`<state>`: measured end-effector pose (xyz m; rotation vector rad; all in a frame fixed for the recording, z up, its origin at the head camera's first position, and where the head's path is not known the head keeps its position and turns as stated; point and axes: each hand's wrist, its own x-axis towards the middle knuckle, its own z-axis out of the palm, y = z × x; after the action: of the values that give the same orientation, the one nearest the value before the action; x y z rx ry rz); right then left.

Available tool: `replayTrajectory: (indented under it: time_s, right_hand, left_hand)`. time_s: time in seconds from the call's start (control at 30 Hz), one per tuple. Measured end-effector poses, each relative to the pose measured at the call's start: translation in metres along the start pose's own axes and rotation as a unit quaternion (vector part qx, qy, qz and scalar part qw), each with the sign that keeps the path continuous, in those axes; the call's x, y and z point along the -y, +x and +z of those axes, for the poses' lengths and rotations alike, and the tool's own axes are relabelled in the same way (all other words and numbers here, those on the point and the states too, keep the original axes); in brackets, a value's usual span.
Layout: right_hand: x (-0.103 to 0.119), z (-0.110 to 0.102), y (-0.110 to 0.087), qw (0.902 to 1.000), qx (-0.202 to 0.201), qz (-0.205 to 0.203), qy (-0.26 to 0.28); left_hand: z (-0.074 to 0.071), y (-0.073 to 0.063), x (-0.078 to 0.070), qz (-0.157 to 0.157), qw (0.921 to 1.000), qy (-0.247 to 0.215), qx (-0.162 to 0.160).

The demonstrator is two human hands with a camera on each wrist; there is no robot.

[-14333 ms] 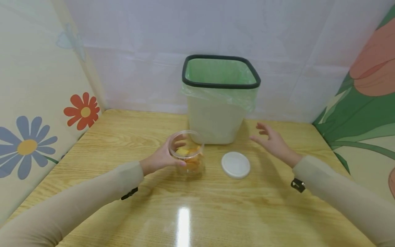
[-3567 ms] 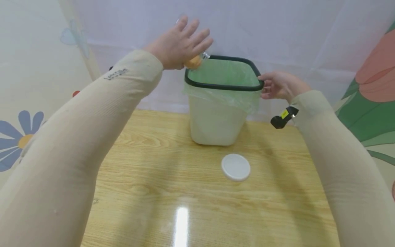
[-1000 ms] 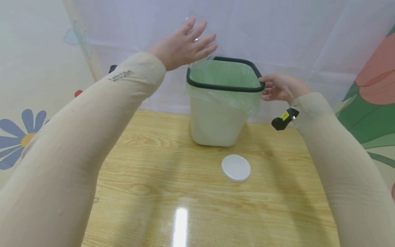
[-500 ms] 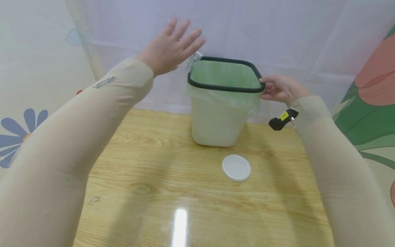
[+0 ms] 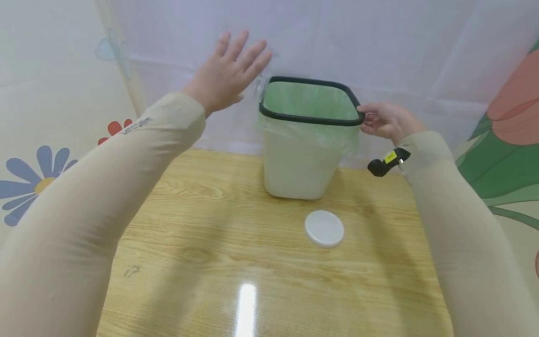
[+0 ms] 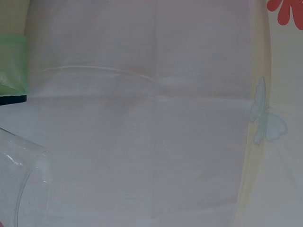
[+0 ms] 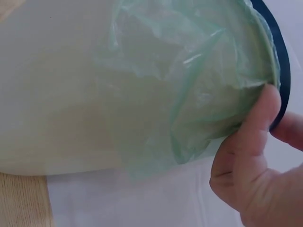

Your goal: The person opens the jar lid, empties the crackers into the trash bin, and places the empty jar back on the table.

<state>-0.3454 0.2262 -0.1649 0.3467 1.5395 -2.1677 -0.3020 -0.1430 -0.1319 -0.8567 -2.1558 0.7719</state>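
Note:
My left hand [image 5: 223,75], in the head view, is raised to the left of the trash can [image 5: 294,164], holding a clear plastic jar [image 5: 261,86] tipped on its side with the mouth by the black rim. Much of the jar is hidden behind the hand; the left wrist view catches its transparent wall [image 6: 21,184], with no food pieces showing in that part. A pale green bag [image 7: 189,80] lines the can and hangs over its rim. On the can's right side, my right hand [image 5: 389,122] pinches the rim between thumb and fingers.
A round white lid [image 5: 324,229] lies on the wood-grain table [image 5: 202,271] in front of the can. Behind the can hangs a white cloth [image 5: 379,42]. Flower-painted panels [image 5: 38,98] stand at both sides.
The jar, earlier upright on the table with orange and yellow pieces, was lifted and tipped over the can. An orange piece seen near its mouth is gone. Lately the left hand moved left.

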Motion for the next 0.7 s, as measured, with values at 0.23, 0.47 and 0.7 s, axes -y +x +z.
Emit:
replayTrajectory:
  time_s: [0.23, 0.47, 0.7]
  right_hand:
    - [-0.002, 0.000, -0.001, 0.9996, -0.019, -0.005, 0.019]
    - [-0.006, -0.004, -0.002, 0.9988, -0.014, -0.025, 0.040]
    - [-0.007, -0.010, -0.005, 0.9976, -0.007, -0.036, 0.059]
  left_hand:
    - [0.004, -0.009, -0.006, -0.079, 0.9924, -0.093, -0.014]
    - [0.012, -0.020, -0.012, -0.136, 0.9775, -0.156, -0.043]
    - [0.022, -0.032, -0.018, -0.221, 0.9436, -0.220, -0.110]
